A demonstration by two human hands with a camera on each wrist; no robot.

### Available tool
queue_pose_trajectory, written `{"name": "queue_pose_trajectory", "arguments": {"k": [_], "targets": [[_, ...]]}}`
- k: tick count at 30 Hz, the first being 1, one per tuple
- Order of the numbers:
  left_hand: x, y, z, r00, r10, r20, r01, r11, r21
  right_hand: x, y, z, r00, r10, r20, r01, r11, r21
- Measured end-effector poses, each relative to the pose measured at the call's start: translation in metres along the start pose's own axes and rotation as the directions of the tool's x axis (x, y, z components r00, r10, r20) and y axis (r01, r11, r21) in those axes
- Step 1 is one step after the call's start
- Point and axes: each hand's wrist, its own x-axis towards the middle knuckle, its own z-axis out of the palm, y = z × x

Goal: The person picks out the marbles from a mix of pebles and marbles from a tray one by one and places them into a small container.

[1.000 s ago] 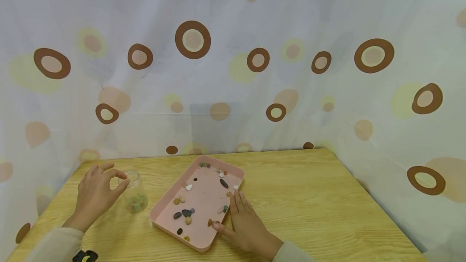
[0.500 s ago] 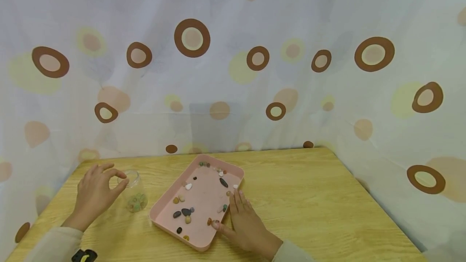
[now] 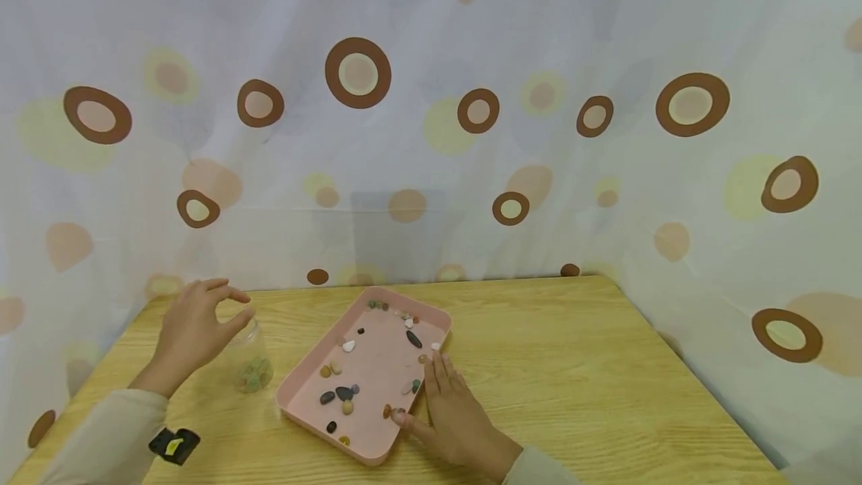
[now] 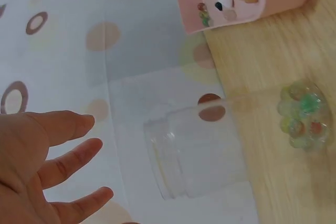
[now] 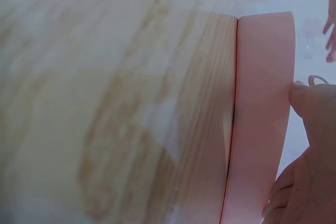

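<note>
My left hand (image 3: 194,331) hovers over the mouth of a clear jar (image 3: 251,346), its thumb and forefinger parted with nothing between them. In the left wrist view, the left fingers (image 4: 71,163) are spread apart beside the rim of the jar (image 4: 210,156). Translucent green, yellow and reddish marbles (image 4: 310,108) lie at the jar's bottom. A pink tray (image 3: 387,365) with scattered small stones stands in the middle. My right hand (image 3: 461,421) rests along its right side, fingers straight over the rim and thumb toward an orange-brown stone (image 3: 387,411).
Both the jar and tray stand on a wood-grain table (image 3: 572,373). Behind and beside it hangs a white curtain (image 3: 417,148) with brown and yellow circles. Dark, white and tan stones (image 3: 345,393) lie in the tray. A dark wristband (image 3: 173,446) is on the left sleeve.
My left hand has moved up and slightly right over the jar. Its thumb and forefinger, pinched together earlier, have come apart. The right hand and the tray have stayed in place.
</note>
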Motion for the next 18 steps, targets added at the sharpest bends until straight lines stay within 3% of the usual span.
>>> {"name": "queue_pose_trajectory", "arguments": {"k": [8, 13, 18], "targets": [[0.042, 0.04, 0.015, 0.995, 0.065, 0.079, -0.05, 0.984, -0.171, 0.001, 0.001, 0.002, 1.0, -0.002, -0.01, 0.002, 1.0, -0.019], [0.066, 0.057, 0.039, 0.991, 0.083, 0.108, -0.052, 0.962, -0.268, 0.001, 0.002, 0.001, 1.0, 0.001, -0.014, -0.002, 1.0, -0.023], [0.08, 0.067, 0.069, 0.988, 0.082, 0.131, -0.037, 0.948, -0.316, 0.0, 0.002, 0.002, 1.0, 0.005, -0.012, -0.005, 1.0, -0.021]]}}
